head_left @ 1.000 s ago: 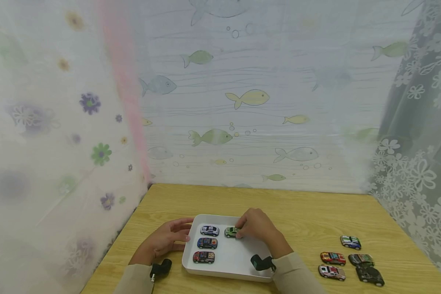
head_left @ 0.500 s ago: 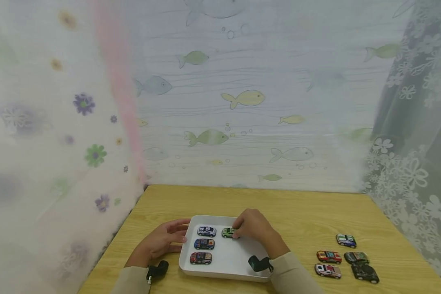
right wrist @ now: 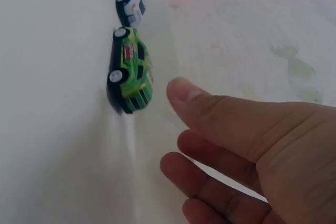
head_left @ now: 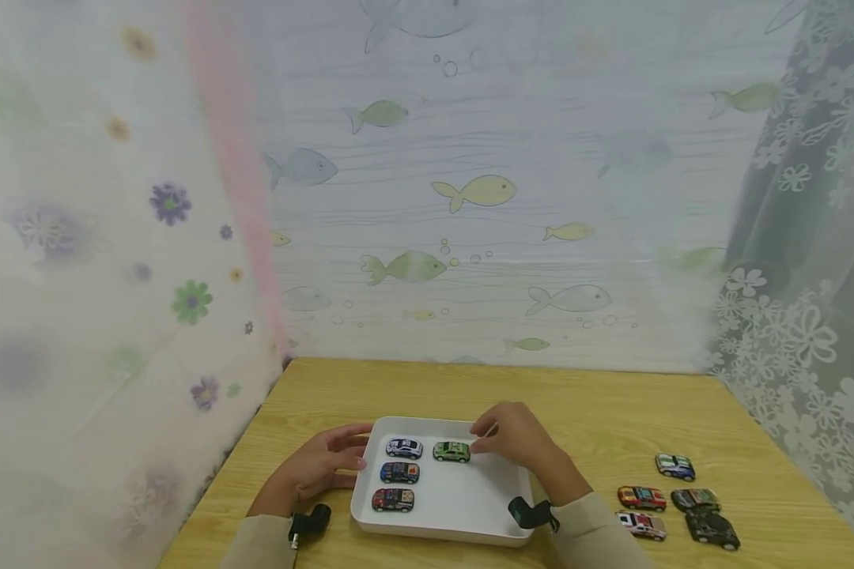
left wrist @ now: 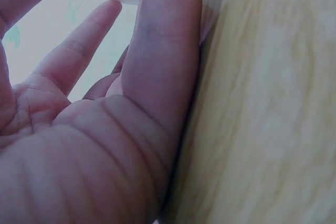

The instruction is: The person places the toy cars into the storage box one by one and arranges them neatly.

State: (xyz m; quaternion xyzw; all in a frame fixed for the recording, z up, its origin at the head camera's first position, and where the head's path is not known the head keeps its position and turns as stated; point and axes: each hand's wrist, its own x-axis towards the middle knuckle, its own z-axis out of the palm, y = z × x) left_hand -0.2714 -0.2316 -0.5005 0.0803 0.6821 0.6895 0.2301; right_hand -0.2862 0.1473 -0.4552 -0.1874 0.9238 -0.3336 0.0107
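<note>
One glossy green toy car (head_left: 451,451) is sitting in the white rectangular tray (head_left: 462,506); right hand (head_left: 515,436), narrowly parted, is hovering empty beside it. Left hand (head_left: 322,462), fingers spread, is touching the tray. I'm judging placement done, next calling for lifting clear.

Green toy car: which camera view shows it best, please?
The right wrist view: there the green toy car is large and uncovered, its wheels and side windows visible. The head view shows it small, in the white tray. The left wrist view does not show it.
</note>
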